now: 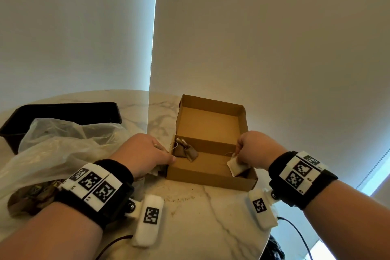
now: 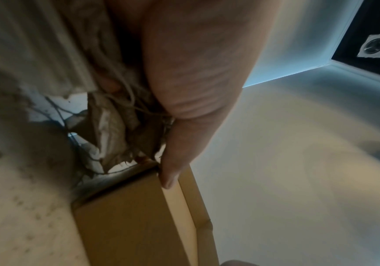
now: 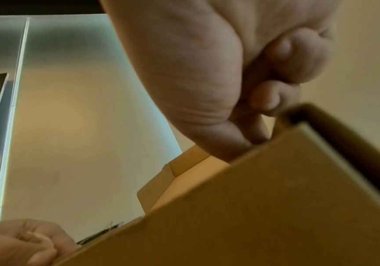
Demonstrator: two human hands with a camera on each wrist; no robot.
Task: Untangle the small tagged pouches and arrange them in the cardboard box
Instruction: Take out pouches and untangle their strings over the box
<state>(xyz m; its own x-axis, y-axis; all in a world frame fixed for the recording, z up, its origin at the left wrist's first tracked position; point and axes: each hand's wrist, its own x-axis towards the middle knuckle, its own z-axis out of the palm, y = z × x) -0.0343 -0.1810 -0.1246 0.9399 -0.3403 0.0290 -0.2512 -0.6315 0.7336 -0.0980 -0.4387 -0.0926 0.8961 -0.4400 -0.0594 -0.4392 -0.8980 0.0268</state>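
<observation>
You're mid-placing: your right hand (image 1: pixel 252 150) pinches a pale pouch (image 1: pixel 237 167) at the right end inside the cardboard box (image 1: pixel 211 181). Your left hand (image 1: pixel 145 154) clutches a tangled bunch (image 2: pixel 114 131) w/ strings at the box's left wall on the counter (image 1: pixel 200 217); dark pouches (image 1: pixel 186 151) lie inside. Next: let go the pale one flat, then tease another free w/o snagging strings

Plain brown box (image 1: pixel 211 181), white pouch (image 1: pixel 237 167) in its right corner, grey-brown pouches (image 1: pixel 186 151) at its left, white marble table (image 1: pixel 202 217) with grey veins, black tray (image 1: pixel 63 112), clear bag (image 1: pixel 63 145), black wristbands (image 1: pixel 114 177) with black-and-white square markers
</observation>
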